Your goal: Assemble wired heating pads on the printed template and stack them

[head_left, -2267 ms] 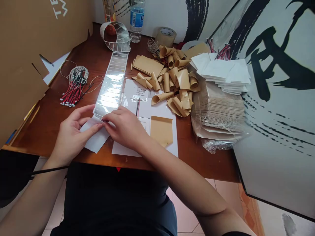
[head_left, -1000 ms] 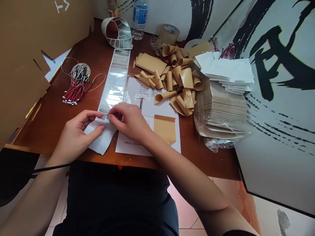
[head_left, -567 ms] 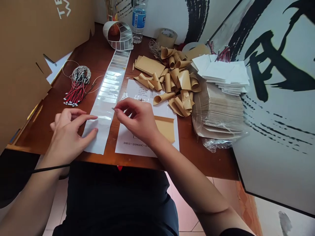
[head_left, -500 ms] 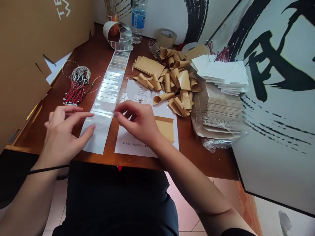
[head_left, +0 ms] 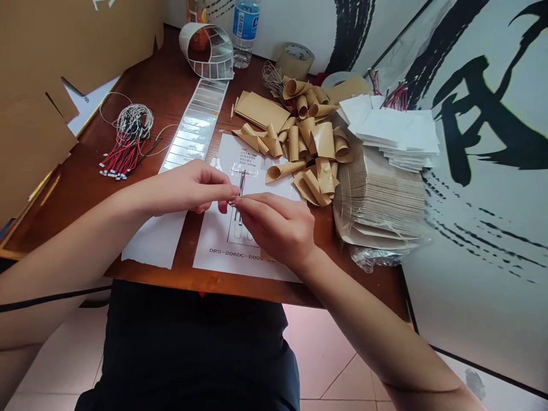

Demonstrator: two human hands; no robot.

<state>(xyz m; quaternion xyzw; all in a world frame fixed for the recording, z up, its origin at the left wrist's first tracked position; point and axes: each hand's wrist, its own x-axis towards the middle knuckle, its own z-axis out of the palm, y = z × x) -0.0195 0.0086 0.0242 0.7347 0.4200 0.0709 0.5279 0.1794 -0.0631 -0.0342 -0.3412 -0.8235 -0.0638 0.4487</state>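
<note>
"Left hand point(head_left: 192, 185) has crossed to meet the right hand point(head_left: 280, 225). Fingers?"
"Right's pinch a tiny piece point(head_left: 233, 200), too small to identify; left's grip, can't tell."
"Any writing?"
"Printed sheet point(head_left: 214, 237) beneath them: 'DRS-206DC-E001'."

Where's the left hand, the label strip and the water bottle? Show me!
Left hand point(head_left: 188, 187): head view, on the back of the hand.
Label strip point(head_left: 193, 127): head view, on its shiny flat part.
Water bottle point(head_left: 245, 24): head view, on its blue label.
</note>
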